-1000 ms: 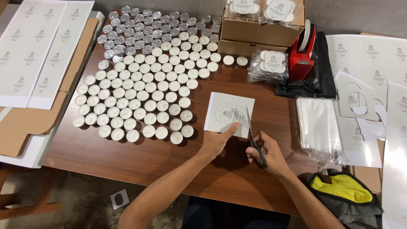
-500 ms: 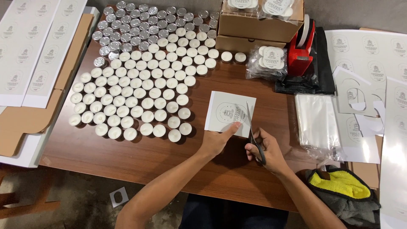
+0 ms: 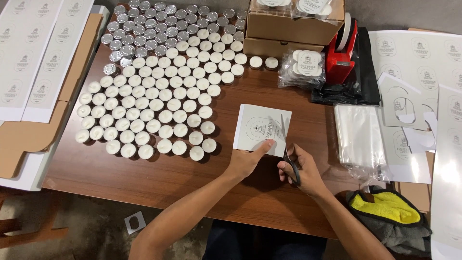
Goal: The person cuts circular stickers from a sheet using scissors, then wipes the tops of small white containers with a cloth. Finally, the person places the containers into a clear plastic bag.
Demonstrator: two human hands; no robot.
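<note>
A square white paper label [image 3: 254, 125] with a printed emblem lies on the brown wooden table [image 3: 159, 175]. My left hand [image 3: 246, 160] pinches its near edge, thumb on top. My right hand [image 3: 299, 169] grips a pair of dark-handled scissors [image 3: 287, 153], whose blades point away from me and cut into the label's right side.
Many white tealight candles [image 3: 154, 103] fill the table's left and far side. At the back stand cardboard boxes [image 3: 292, 24], a bagged candle pack [image 3: 304, 67] and a red tape dispenser [image 3: 342, 53]. Clear bags [image 3: 360, 137] and label sheets [image 3: 418, 72] lie right, a yellow cloth [image 3: 385, 207] near right.
The view has shifted slightly and the scissors' blades have advanced a little farther along the label's right side. Both hands stay in the same place.
</note>
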